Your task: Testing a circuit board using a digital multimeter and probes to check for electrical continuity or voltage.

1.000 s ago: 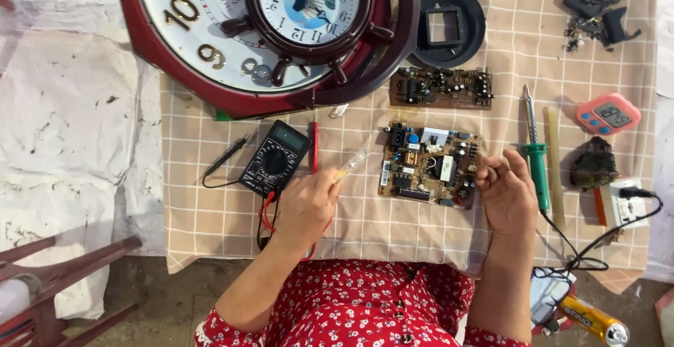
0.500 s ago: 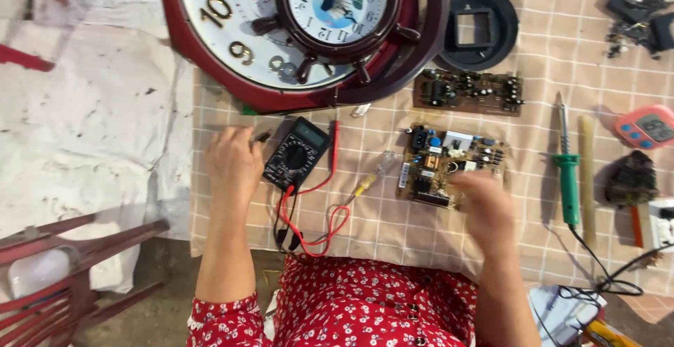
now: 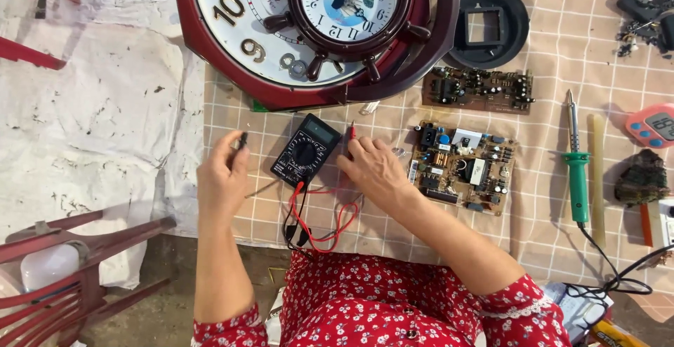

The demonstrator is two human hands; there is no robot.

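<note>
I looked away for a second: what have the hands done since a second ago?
The right hand left the circuit board and took the red probe beside the multimeter. The left hand moved left and now holds the black probe. Multimeter, boards, clock and soldering iron stayed put.

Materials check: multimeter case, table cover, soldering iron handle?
Multimeter case: looks like matte black moulded plastic. Table cover: seemingly woven cloth, beige check, slightly wrinkled. Soldering iron handle: probably glossy green plastic, with a bare metal shaft above.
</note>
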